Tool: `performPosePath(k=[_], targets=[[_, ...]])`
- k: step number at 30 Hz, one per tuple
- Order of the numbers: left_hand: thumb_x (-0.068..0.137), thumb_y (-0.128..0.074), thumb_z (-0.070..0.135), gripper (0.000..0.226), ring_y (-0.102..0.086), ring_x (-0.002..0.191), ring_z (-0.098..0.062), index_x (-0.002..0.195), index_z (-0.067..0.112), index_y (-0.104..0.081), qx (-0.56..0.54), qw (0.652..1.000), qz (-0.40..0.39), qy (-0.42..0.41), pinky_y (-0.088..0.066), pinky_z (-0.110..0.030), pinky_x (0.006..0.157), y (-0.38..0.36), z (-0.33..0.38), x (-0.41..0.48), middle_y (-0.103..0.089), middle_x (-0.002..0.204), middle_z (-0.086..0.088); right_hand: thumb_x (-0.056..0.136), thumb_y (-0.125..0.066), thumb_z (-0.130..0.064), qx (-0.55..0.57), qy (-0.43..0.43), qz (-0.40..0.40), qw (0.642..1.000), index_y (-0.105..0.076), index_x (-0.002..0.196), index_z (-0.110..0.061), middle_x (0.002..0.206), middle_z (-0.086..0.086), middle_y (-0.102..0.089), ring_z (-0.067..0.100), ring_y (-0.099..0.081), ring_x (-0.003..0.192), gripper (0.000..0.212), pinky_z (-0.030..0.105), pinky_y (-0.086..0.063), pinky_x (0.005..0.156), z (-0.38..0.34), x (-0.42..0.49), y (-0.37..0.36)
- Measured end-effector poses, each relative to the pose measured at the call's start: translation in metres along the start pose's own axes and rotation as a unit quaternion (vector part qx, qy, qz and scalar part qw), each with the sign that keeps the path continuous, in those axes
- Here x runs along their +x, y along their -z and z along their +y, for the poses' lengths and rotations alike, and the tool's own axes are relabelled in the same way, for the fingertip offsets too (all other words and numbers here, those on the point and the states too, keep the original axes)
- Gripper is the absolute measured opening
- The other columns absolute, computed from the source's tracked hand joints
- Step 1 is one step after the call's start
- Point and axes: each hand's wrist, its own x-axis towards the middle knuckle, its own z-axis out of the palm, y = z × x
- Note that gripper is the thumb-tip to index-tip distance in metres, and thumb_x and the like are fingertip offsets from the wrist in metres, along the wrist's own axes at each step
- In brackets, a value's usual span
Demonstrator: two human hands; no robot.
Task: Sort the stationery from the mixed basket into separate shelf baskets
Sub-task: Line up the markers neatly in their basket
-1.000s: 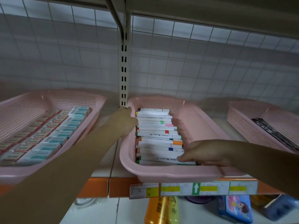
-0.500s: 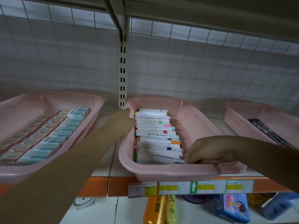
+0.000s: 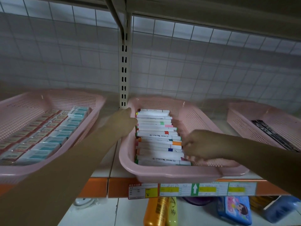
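The middle pink basket [image 3: 179, 174] holds a row of several white markers [image 3: 156, 136] with coloured bands, lying crosswise. My left hand [image 3: 123, 122] reaches over the basket's left rim and presses against the left ends of the markers. Inside the basket, my right hand [image 3: 203, 145] has its bent fingers touching the right ends of the markers near the front. The left pink basket [image 3: 91, 101] is filled with rows of small boxed items [image 3: 42, 137]. A pink basket on the right [image 3: 241, 121] holds a dark flat pack [image 3: 273, 136].
An orange shelf edge [image 3: 97, 186] carries price labels [image 3: 193, 189]. The shelf below holds an orange bottle [image 3: 156, 211], a blue cartoon case [image 3: 234, 209] and a blue box [image 3: 280, 207]. A slotted upright post [image 3: 124, 70] stands before the wire grid back [image 3: 195, 62].
My right hand has moved from the front marker back along the right ends of the row. My left hand has stayed at the basket's left rim.
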Motion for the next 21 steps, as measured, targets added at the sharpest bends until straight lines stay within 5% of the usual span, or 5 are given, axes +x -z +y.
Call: performPosePath(k=[2, 4, 7, 11, 21], targets=[[0.094, -0.041, 0.015, 0.025, -0.033, 0.068, -0.006, 0.075, 0.026, -0.030, -0.001, 1.000, -0.003, 0.006, -0.025, -0.018, 0.057, 0.000, 0.001, -0.001, -0.031, 0.076, 0.005, 0.096, -0.044, -0.036, -0.052, 0.093, 0.109, 0.988, -0.051, 0.129, -0.009, 0.128, 0.006, -0.056, 0.018, -0.053, 0.112, 0.043, 0.026, -0.041, 0.090, -0.011, 0.014, -0.003], [0.094, -0.041, 0.015, 0.006, -0.041, 0.087, -0.017, 0.090, 0.016, -0.037, -0.007, 1.000, -0.005, 0.011, -0.029, -0.024, 0.062, 0.001, 0.003, -0.002, -0.039, 0.090, -0.001, 0.096, -0.036, -0.047, -0.061, 0.149, 0.097, 0.982, -0.020, 0.148, -0.012, 0.155, 0.005, -0.020, 0.020, -0.022, 0.141, 0.065, 0.028, -0.019, 0.114, -0.022, 0.030, -0.008], [0.095, -0.040, 0.016, 0.026, -0.031, 0.090, -0.012, 0.075, 0.026, -0.028, -0.009, 1.000, -0.009, 0.015, -0.015, -0.013, 0.054, 0.001, 0.004, -0.005, -0.032, 0.086, 0.002, 0.095, -0.023, -0.056, -0.144, 0.150, 0.027, 0.978, 0.016, 0.147, -0.019, 0.154, 0.000, 0.023, 0.018, 0.018, 0.143, 0.076, 0.037, 0.008, 0.115, -0.024, 0.057, -0.025], [0.096, -0.039, 0.017, 0.041, -0.019, 0.061, 0.001, 0.067, 0.030, -0.013, -0.011, 0.999, -0.012, 0.029, -0.016, -0.012, 0.054, 0.001, 0.002, -0.001, -0.016, 0.070, 0.012, 0.094, -0.018, -0.059, -0.177, 0.151, -0.008, 0.972, 0.020, 0.146, -0.018, 0.153, -0.001, 0.026, 0.016, 0.020, 0.142, 0.076, 0.035, 0.009, 0.113, -0.018, 0.069, -0.035], [0.097, -0.038, 0.020, 0.025, -0.030, 0.069, -0.009, 0.079, 0.031, -0.023, -0.013, 1.000, 0.005, 0.022, -0.016, -0.011, 0.053, 0.002, 0.003, -0.005, -0.021, 0.071, 0.010, 0.096, -0.014, -0.054, -0.177, 0.215, -0.023, 0.960, 0.018, 0.146, -0.021, 0.154, -0.003, 0.025, 0.012, 0.022, 0.141, 0.068, 0.036, 0.011, 0.114, -0.029, 0.065, -0.041]])
